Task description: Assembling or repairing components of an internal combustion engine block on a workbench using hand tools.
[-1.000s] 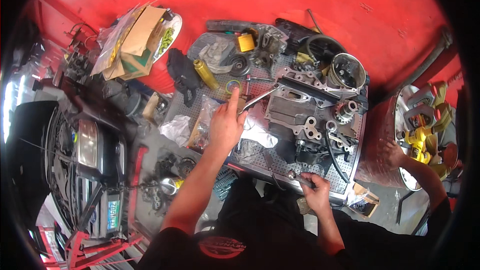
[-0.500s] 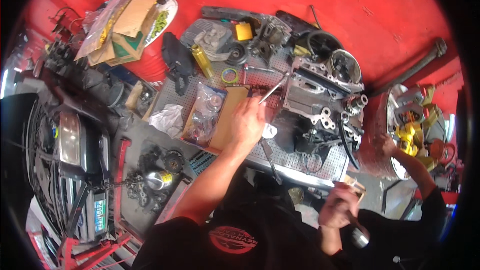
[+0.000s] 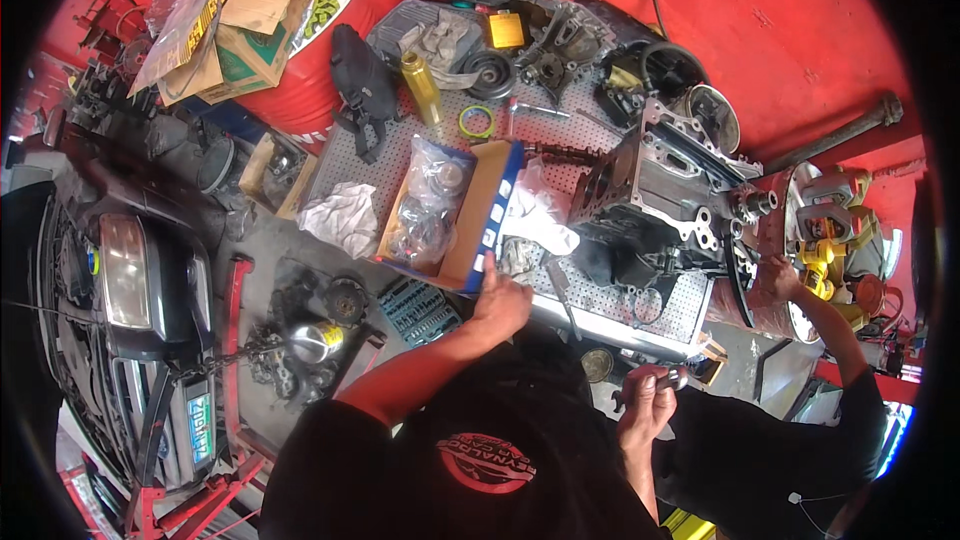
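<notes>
My left hand (image 3: 500, 307) is at the near right corner of a blue-and-brown cardboard box (image 3: 502, 202), one finger stretched up against its outer wall. Nothing shows in its grasp. Inside the box lie clear-wrapped round parts (image 3: 425, 220). At the lower right, my right hand (image 3: 648, 408) is closed around a hammer (image 3: 674, 379), whose thick silver end sticks out past the fingers. A dark flat tool (image 3: 563, 295) lies near the table's front edge, right of my left hand. Beyond it stands a metal engine block (image 3: 670, 180) with a crumpled white cloth (image 3: 540, 215) beside it.
A perforated metal table (image 3: 390, 160) carries a gold cylinder (image 3: 421, 90), a yellow-green tape roll (image 3: 477, 122) and a cloth (image 3: 342, 220). A co-worker's arm (image 3: 820, 310) reaches toward a drum at the right. A socket set (image 3: 418, 312) and a vehicle headlight (image 3: 123, 260) are at the left.
My left hand has dropped back toward me from over the box to its near corner; the thin metal rod it held is no longer visible. My right hand has risen slightly with the hammer turned.
</notes>
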`<state>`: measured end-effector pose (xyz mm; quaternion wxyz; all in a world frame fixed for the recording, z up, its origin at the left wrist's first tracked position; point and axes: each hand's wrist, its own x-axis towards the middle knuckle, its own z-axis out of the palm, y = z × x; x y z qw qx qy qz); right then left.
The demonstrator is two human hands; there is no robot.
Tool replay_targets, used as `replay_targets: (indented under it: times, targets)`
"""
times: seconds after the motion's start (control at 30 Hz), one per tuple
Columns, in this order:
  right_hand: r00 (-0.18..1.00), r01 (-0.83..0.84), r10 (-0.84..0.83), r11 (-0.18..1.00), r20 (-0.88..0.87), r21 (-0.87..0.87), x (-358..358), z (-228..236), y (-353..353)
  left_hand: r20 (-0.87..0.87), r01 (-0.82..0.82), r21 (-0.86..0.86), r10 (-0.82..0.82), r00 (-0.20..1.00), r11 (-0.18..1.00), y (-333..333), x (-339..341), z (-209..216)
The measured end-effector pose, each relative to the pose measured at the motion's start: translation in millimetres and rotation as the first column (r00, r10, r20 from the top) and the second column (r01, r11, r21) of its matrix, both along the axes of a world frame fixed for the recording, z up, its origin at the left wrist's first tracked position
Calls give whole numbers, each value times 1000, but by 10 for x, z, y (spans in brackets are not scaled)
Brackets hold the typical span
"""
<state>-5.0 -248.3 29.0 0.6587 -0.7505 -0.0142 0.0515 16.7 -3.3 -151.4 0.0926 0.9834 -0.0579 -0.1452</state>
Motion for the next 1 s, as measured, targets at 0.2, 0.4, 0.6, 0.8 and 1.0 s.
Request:
replay_targets:
  times: [0.2,0.4,0.6,0.8,1.0]
  targets:
    - [993,-46,45,999,-106,-5,-133,-37,167,117,-433,112,421,900,894,1108,26,-235]
    - [981,-91,94,996,-169,26,-22,-106,84,41,-605,-196,623,781,771,1640,-161,-869]
    - [988,-146,148,989,-47,31,243,-200,-4,302,-361,-148,389,870,921,995,-325,-852]
    - [983,-142,143,990,-117,13,402,-225,-192,-138,-540,-214,522,842,814,621,-269,-1020]
    - [981,119,-139,982,-136,-145,212,-135,-202,67,-530,-280,567,821,800,1050,-77,-1280]
